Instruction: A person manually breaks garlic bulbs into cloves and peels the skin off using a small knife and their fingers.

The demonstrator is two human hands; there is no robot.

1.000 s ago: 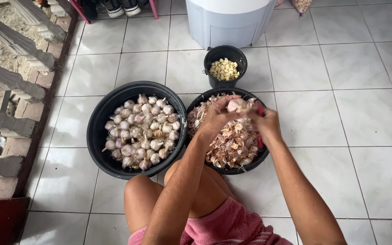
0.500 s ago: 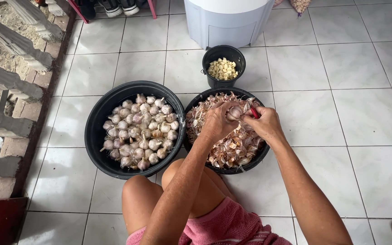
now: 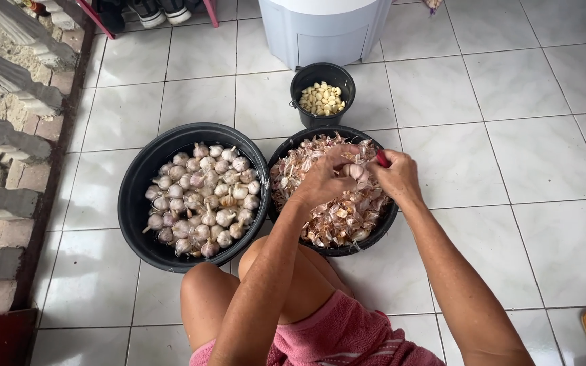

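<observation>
Right over the basin of garlic skins (image 3: 337,224), the left hand (image 3: 320,181) closes its grip on a garlic bulb (image 3: 355,171), while the right hand (image 3: 396,177) grips a small red-handled tool (image 3: 382,159) against it. A slip could likely nick a finger. Left of that basin sits the basin of whole bulbs (image 3: 198,196); beyond it, the pail of peeled cloves (image 3: 322,98). White floor tiles (image 3: 510,169) lie all around.

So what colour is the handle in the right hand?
Red, seen in the head view: the handle pokes out of the right hand.
</observation>
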